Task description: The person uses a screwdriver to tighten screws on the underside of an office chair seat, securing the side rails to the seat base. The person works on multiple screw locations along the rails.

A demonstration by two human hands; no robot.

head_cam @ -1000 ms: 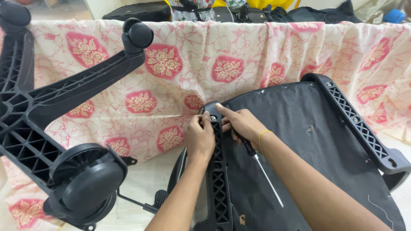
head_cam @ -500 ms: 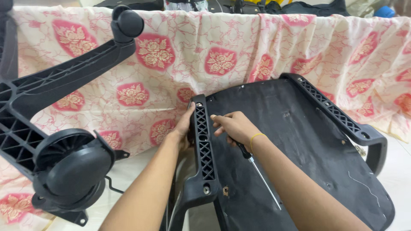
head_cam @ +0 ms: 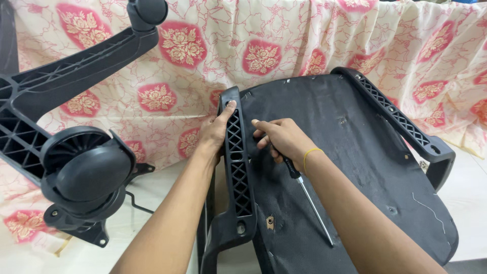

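An upturned black chair seat [head_cam: 350,167] lies in front of me, its underside facing up. My left hand [head_cam: 215,131] grips the top of the left black plastic armrest [head_cam: 236,167], thumb on its upper end. My right hand [head_cam: 284,139] rests on the seat just right of that armrest and holds a screwdriver [head_cam: 309,198]. The screwdriver's metal shaft points down toward me, along my forearm. A second armrest [head_cam: 401,119] runs along the seat's right side.
A black chair base with a caster wheel [head_cam: 89,175] stands at the left, one leg [head_cam: 91,61] reaching up to another caster [head_cam: 148,11]. A cream cloth with red flower patches [head_cam: 264,40] hangs behind. A pale floor [head_cam: 466,203] shows at right.
My view has shifted, so the seat and armrest sit lower and more central. Both hands stay at the top of the left armrest, and the screwdriver stays in my right hand.
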